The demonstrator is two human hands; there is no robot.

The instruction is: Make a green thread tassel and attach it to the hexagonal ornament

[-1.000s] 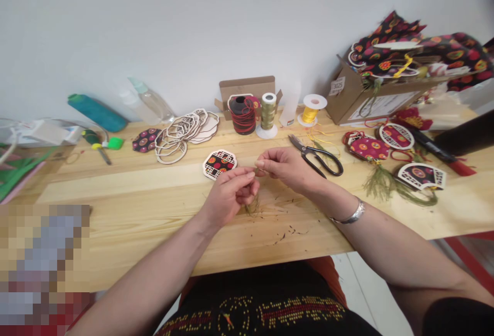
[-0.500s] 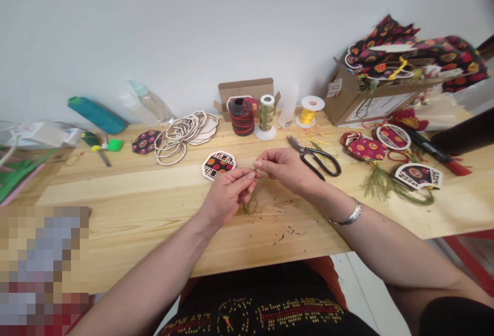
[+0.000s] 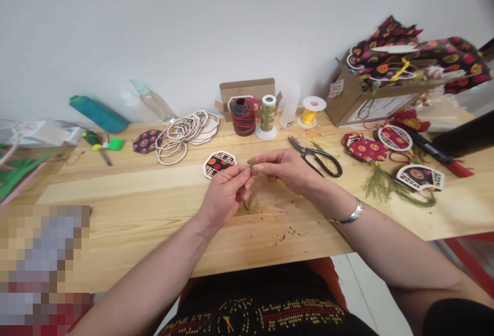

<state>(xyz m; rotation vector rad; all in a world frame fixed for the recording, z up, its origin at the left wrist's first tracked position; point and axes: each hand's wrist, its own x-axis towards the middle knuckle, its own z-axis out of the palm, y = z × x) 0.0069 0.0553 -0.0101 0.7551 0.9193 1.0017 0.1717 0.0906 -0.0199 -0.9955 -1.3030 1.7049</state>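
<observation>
Left hand (image 3: 227,188) and right hand (image 3: 279,169), fingertips closed, pinch olive thread (image 3: 252,165); frayed strands (image 3: 251,204) hang below the left; beyond lies a fretted, pale-edged panel (image 3: 219,163); loop-handled scissors (image 3: 303,151) rest beside the right.

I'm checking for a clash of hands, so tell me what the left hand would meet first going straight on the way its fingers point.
The left hand would most likely meet the right hand first: it lies right ahead, though whether the two already touch is hard to tell.
</observation>
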